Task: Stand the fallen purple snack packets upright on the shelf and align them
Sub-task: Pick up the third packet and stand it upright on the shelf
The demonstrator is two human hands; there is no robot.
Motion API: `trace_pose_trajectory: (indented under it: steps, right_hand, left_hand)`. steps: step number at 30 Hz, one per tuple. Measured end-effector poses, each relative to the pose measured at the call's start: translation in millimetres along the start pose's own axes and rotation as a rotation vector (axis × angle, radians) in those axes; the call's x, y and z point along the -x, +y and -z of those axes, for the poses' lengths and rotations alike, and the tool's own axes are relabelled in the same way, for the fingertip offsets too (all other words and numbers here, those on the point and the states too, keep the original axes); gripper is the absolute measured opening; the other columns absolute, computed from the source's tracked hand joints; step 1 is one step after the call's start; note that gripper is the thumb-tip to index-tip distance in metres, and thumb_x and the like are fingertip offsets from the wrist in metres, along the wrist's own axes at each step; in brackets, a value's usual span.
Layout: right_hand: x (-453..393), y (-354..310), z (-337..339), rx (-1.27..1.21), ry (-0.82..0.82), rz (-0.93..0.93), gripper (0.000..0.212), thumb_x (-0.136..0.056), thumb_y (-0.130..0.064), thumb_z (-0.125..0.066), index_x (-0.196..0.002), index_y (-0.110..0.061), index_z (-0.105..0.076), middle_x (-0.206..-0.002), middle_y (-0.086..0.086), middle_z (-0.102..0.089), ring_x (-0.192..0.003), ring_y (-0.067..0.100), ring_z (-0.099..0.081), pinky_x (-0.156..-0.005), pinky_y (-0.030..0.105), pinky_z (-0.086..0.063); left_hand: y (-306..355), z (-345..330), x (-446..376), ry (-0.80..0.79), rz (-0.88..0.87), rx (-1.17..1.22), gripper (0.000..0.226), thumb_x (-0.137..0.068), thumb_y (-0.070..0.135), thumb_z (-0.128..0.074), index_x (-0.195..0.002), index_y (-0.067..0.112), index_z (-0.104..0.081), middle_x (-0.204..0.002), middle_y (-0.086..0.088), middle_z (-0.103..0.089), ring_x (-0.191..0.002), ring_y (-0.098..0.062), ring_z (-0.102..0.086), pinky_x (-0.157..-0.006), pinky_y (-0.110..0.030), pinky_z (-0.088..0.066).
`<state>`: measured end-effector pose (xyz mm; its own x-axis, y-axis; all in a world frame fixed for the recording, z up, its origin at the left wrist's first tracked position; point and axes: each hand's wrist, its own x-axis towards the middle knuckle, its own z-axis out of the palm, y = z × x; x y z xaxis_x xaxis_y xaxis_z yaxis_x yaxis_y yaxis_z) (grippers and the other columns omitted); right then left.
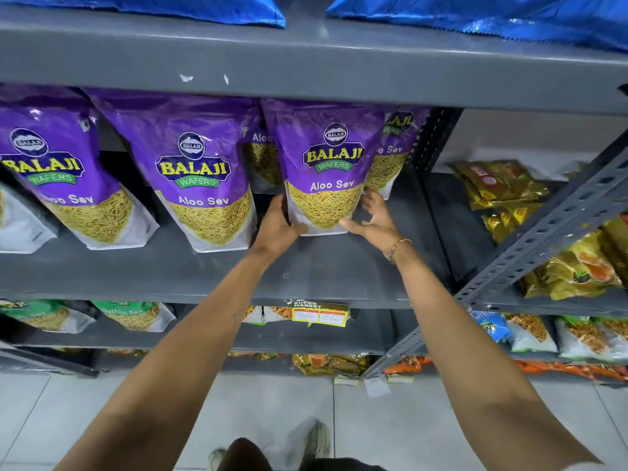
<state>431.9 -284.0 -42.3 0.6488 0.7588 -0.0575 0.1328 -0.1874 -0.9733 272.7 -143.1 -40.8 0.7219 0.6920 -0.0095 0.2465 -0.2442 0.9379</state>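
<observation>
Several purple Aloo Sev packets stand upright along the grey shelf (204, 270). The rightmost front packet (326, 164) stands between my hands. My left hand (278, 222) grips its lower left corner, thumb across the white base. My right hand (370, 215) touches its lower right edge with the fingers spread. Two more purple packets (394, 154) stand behind it, partly hidden. To the left stand another front packet (197, 175) and one more (57, 164) beyond it.
A slotted grey upright (557, 226) divides this bay from yellow snack packets (503, 188) at the right. Blue bags (509, 15) lie on the shelf above. A yellow price tag (319, 314) hangs on the shelf edge. Green packets fill the shelf below.
</observation>
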Motion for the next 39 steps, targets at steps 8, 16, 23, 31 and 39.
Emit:
trace_pose_trajectory:
  steps: [8, 16, 23, 31, 39]
  right_hand:
    - [-15.1, 6.3, -8.7, -0.005, -0.019, -0.02, 0.093, -0.061, -0.012, -0.086, -0.132, -0.02, -0.028, -0.136, 0.004, -0.048, -0.124, 0.02, -0.05, -0.104, 0.039, -0.045]
    - [14.3, 14.9, -14.1, -0.122, -0.011, 0.007, 0.079, -0.063, -0.003, -0.083, -0.121, -0.025, -0.033, -0.123, -0.005, -0.052, -0.117, 0.015, -0.053, -0.088, 0.021, -0.05]
    - [36.7, 21.7, -16.8, -0.105, 0.009, 0.007, 0.077, -0.067, -0.006, -0.081, -0.123, -0.024, -0.031, -0.125, -0.003, -0.052, -0.113, 0.006, -0.053, -0.076, 0.012, -0.052]
    - [30.9, 22.6, -13.8, -0.036, -0.075, -0.047, 0.081, -0.063, -0.025, -0.085, -0.127, -0.03, -0.036, -0.13, -0.004, -0.054, -0.122, 0.014, -0.053, -0.101, 0.036, -0.048]
    - [43.2, 26.4, 19.7, -0.05, 0.038, -0.048, 0.073, -0.069, -0.005, -0.08, -0.123, -0.027, -0.036, -0.123, -0.002, -0.055, -0.118, 0.015, -0.054, -0.087, 0.02, -0.05]
  left_hand:
    - [7.6, 5.0, -15.3, -0.06, 0.018, -0.009, 0.088, -0.06, 0.037, -0.086, -0.134, 0.023, -0.042, -0.13, 0.001, -0.061, -0.119, -0.017, -0.056, -0.104, -0.041, -0.046]
    - [-2.8, 7.1, 9.2, -0.065, -0.025, 0.011, 0.074, -0.065, 0.031, -0.084, -0.128, 0.024, -0.047, -0.126, 0.002, -0.063, -0.116, -0.015, -0.059, -0.102, -0.038, -0.048]
    - [-11.6, 6.4, 27.0, -0.11, -0.042, 0.063, 0.082, -0.059, 0.049, -0.082, -0.13, 0.035, -0.043, -0.127, 0.012, -0.062, -0.119, -0.01, -0.057, -0.104, -0.044, -0.047]
    - [-13.7, 2.8, 25.5, -0.108, -0.064, -0.028, 0.094, -0.056, 0.033, -0.089, -0.135, 0.027, -0.038, -0.13, 0.008, -0.058, -0.119, -0.011, -0.054, -0.099, -0.03, -0.044]
    - [0.5, -36.0, 16.7, -0.138, -0.047, -0.061, 0.076, -0.058, 0.028, -0.088, -0.124, 0.018, -0.051, -0.124, -0.002, -0.065, -0.112, -0.019, -0.062, -0.091, -0.028, -0.05]
